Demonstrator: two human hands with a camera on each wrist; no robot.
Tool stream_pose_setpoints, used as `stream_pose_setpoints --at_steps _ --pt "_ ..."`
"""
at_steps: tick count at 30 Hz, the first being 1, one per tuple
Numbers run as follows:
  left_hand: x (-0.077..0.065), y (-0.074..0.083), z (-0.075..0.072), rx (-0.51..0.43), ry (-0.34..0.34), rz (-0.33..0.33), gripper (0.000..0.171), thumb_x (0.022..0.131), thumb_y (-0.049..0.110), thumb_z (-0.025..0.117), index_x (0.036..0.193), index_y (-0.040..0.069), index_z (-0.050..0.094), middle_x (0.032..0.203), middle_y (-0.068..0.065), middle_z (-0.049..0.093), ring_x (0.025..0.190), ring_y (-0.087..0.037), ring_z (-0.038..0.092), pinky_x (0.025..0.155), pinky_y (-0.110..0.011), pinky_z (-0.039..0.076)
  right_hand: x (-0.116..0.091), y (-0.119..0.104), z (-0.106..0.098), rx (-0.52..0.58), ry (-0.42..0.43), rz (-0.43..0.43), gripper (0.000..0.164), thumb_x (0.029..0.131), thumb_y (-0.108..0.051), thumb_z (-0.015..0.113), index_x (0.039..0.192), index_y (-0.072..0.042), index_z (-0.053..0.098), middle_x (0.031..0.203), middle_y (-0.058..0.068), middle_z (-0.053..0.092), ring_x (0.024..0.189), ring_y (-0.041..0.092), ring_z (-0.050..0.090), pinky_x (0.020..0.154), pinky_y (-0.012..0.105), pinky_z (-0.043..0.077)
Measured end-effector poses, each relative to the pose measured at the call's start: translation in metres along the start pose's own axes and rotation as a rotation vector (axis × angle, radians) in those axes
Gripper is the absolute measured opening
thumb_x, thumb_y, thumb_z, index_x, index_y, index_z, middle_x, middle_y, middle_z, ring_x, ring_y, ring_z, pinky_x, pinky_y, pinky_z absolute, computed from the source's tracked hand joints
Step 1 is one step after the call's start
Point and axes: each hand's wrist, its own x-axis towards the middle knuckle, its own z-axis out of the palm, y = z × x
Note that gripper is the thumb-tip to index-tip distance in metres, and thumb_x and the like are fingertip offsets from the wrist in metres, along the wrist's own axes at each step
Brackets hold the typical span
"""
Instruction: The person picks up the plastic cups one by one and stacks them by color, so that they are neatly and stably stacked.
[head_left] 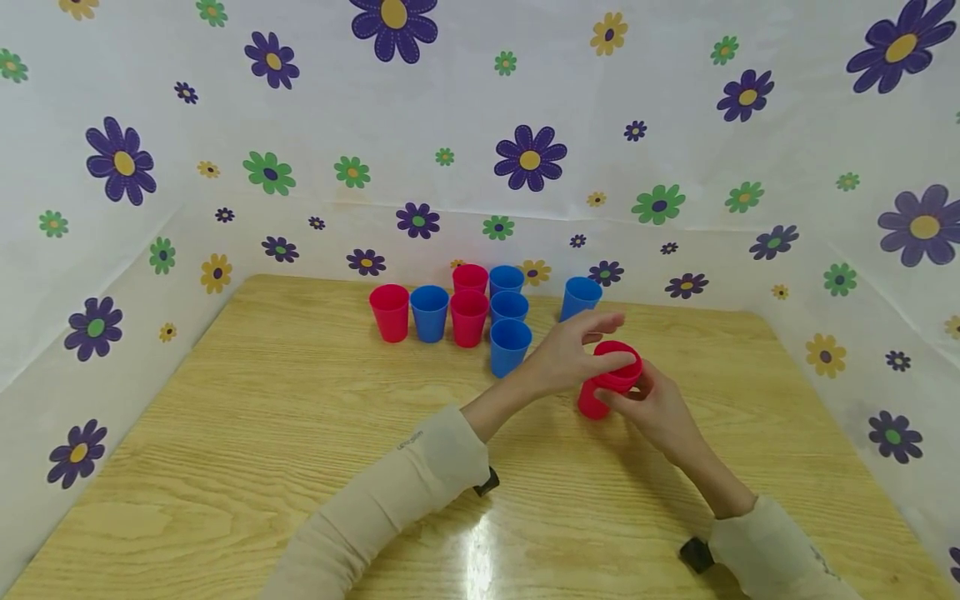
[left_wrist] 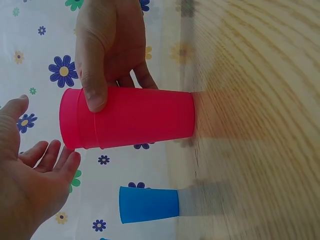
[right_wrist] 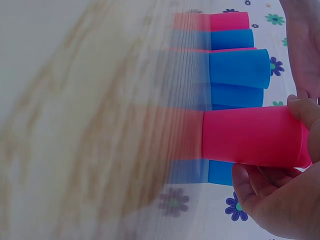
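A stack of nested red cups (head_left: 594, 402) stands upright at the right of the table, with several rims showing one above another in the left wrist view. My right hand (head_left: 670, 415) grips the stack near its rims, the thumb on the near side and the fingers round the far side. Over the mouth of the stack is my left hand (head_left: 561, 354), its fingers spread loosely and holding nothing. In the left wrist view, the left hand's fingertips (left_wrist: 74, 159) are right at the rim. Just behind the hands stands a single blue cup (head_left: 581, 295).
Left of the stack, a group of upright cups includes a red cup (head_left: 390, 314) at the far left, a blue cup (head_left: 430, 316) beside it and a blue cup (head_left: 509, 350) in front. A flowered cloth (head_left: 420, 183) hangs behind and beside the wooden table (head_left: 262, 433).
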Motion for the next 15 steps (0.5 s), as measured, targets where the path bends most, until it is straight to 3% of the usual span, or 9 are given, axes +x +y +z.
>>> stream_pose_setpoints --at_steps 8,15 --pt "-0.006 0.001 -0.008 0.015 0.022 0.034 0.057 0.1 0.027 0.071 0.15 0.007 0.052 0.148 -0.009 0.057 0.13 -0.013 0.057 0.103 -0.018 0.046 0.001 0.002 0.001 0.014 0.002 -0.001 0.062 0.096 -0.021 0.076 0.146 0.0 0.047 0.137 0.021 0.061 0.12 0.038 0.06 0.087 0.015 0.051" --pt "-0.013 0.002 -0.02 0.033 0.035 0.011 0.056 0.101 0.027 0.07 0.15 0.008 0.051 0.147 -0.007 0.058 0.128 -0.013 0.057 0.105 -0.023 0.047 0.001 0.001 0.0 0.015 0.007 0.0 0.062 0.096 -0.022 0.076 0.147 0.0 0.048 0.137 0.021 0.061 0.119 0.037 0.06 0.087 0.016 0.052"
